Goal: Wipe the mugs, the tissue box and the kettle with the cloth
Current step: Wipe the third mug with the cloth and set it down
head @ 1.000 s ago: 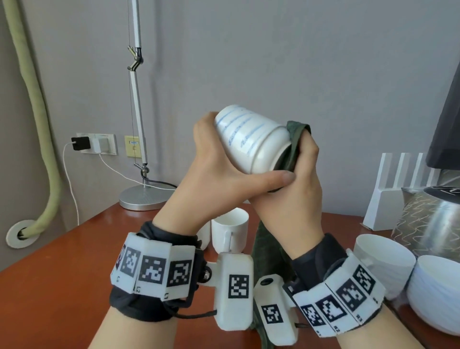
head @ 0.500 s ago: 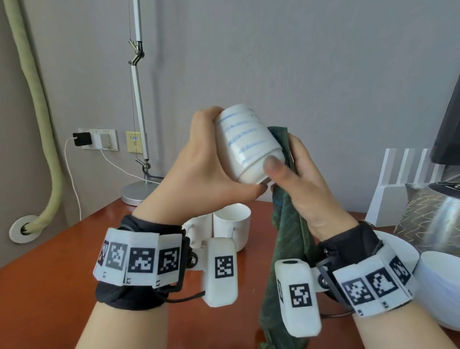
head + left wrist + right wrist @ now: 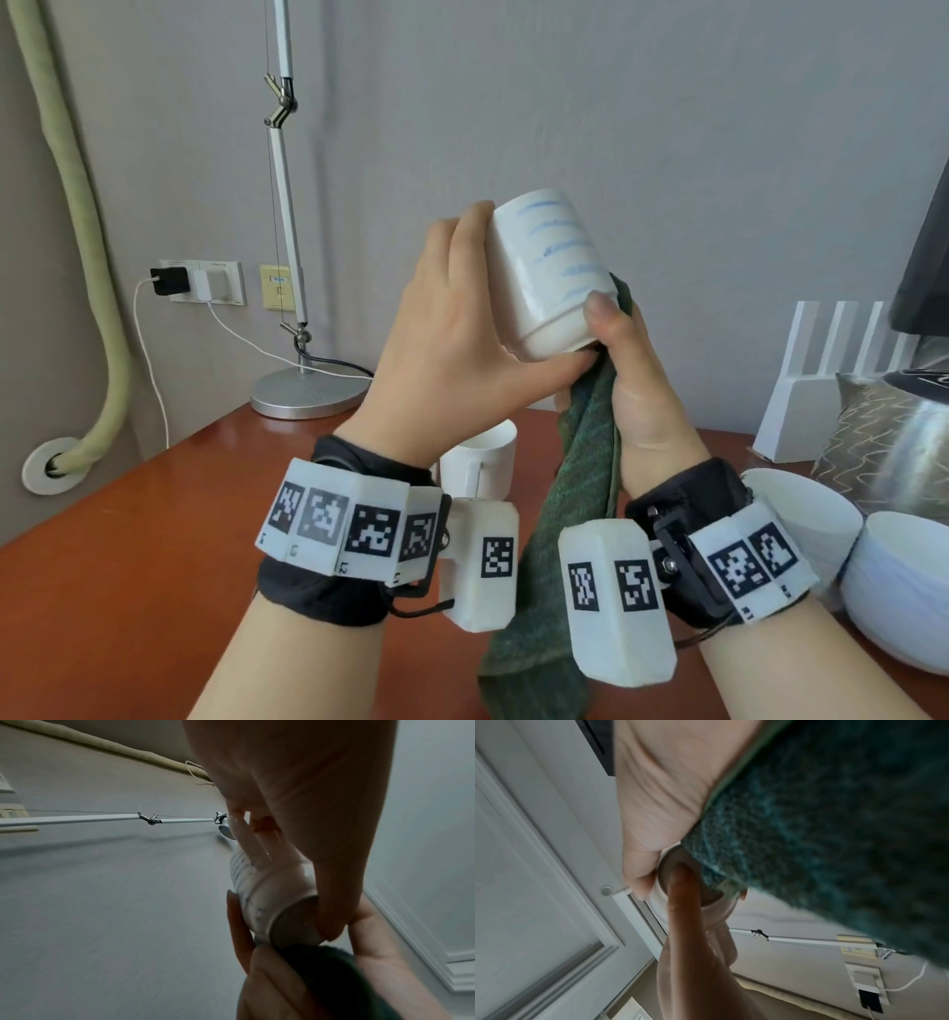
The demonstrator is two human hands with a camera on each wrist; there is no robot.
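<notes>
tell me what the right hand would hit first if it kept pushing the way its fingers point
The right hand already presses the green cloth against the rim of the blue-striped mug. Pushing on, it would probably drive into the mug's mouth, which the left hand holds.

Three mugs [image 3: 552, 272] [image 3: 480, 462] [image 3: 434, 470], one cloth [image 3: 570, 514], one kettle [image 3: 893, 452], two bowls [image 3: 806, 514] [image 3: 904, 580], one lamp [image 3: 287, 257]

Glossy ceramic mug [image 3: 552, 272], nubby cloth [image 3: 585, 493] (green), polished wood table [image 3: 128, 591].
</notes>
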